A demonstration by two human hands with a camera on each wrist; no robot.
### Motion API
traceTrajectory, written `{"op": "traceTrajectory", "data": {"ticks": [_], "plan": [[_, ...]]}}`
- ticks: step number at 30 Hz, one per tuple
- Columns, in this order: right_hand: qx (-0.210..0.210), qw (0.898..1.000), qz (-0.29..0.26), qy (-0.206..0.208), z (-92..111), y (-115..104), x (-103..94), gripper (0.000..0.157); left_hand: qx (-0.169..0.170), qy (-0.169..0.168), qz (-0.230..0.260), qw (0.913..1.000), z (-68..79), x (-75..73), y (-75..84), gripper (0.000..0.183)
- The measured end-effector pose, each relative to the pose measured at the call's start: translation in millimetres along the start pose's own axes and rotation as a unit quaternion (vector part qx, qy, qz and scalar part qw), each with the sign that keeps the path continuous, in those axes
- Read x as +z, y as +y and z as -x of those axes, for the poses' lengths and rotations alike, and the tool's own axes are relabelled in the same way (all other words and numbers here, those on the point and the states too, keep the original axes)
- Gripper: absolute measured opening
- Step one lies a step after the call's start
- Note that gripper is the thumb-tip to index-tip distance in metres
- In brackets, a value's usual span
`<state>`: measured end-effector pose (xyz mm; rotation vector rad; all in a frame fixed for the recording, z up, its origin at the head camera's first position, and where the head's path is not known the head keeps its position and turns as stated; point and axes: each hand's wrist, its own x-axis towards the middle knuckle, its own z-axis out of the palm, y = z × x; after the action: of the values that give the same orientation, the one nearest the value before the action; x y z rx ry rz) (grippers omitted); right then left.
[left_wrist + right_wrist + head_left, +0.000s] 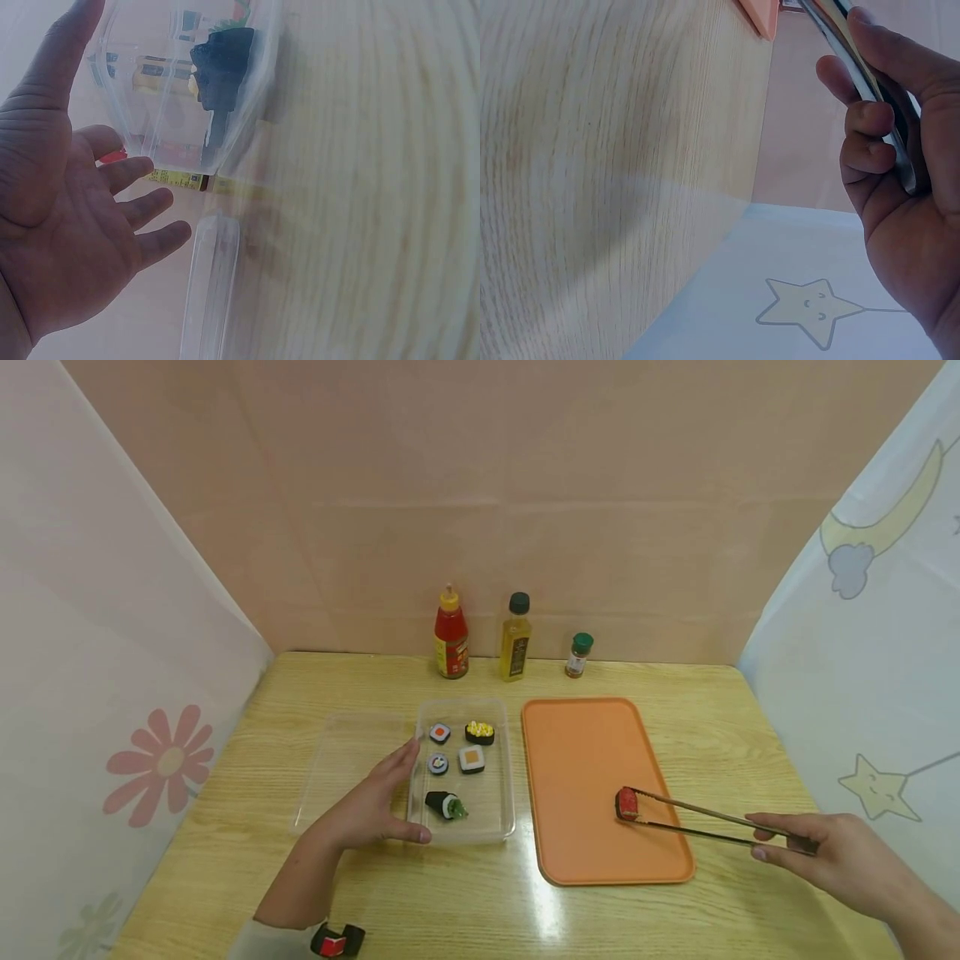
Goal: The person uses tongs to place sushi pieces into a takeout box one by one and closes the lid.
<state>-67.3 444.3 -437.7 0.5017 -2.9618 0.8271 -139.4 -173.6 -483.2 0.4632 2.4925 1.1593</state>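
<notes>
My right hand (847, 856) grips a pair of metal tongs (720, 812) near their back end, fingers curled round them in the right wrist view. The tong tips stand on both sides of a red-topped sushi piece (627, 804) over the orange tray (585, 852). At the left side of a clear plastic container (491, 827), my left hand (367, 810) is spread, thumb by the near corner and fingertips at the wall. Inside lie a hand roll (446, 805), a yellow-topped sushi (480, 732), a square piece (472, 759) and two small rolls, one with a red centre (440, 732).
A clear lid (330, 752) lies left of the container, partly behind the left hand. Along the back stand a red sauce bottle (452, 643), an oil bottle (515, 639) and a green-capped spice jar (578, 656). Cloth walls enclose the wooden table (420, 902) at the back and sides.
</notes>
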Motion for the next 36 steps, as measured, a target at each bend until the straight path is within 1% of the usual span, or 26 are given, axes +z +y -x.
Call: {"op": "traceTrajectory", "data": {"ticks": [5,11,16,24,31,36], "plan": [[-0.021,1.000,-0.002,0.012,-1,-2,-1.6,0.033,-0.003,-0.001,-0.002,1.0000,-0.1,-0.4,0.5,0.136],[-0.066,0.997,0.008,0.029,-6,-9,-3.4,0.038,-0.004,-0.001,0.001,1.0000,0.8,-1.2,2.6,0.136],[-0.083,0.996,0.012,0.034,-12,-12,-5.1,0.038,-0.002,-0.001,-0.001,1.0000,1.1,-1.8,4.0,0.135],[-0.111,0.993,0.019,0.031,-24,-18,-6.5,0.040,-0.003,-0.002,0.000,1.0000,1.2,-1.8,4.1,0.135],[-0.126,0.992,0.003,0.018,-37,-26,-10.3,0.039,-0.008,-0.002,0.001,1.0000,0.4,-1.2,3.7,0.135],[-0.147,0.989,-0.007,0.016,-46,-32,-12.3,0.041,-0.008,-0.003,0.001,1.0000,0.3,-1.6,3.9,0.136]]}}
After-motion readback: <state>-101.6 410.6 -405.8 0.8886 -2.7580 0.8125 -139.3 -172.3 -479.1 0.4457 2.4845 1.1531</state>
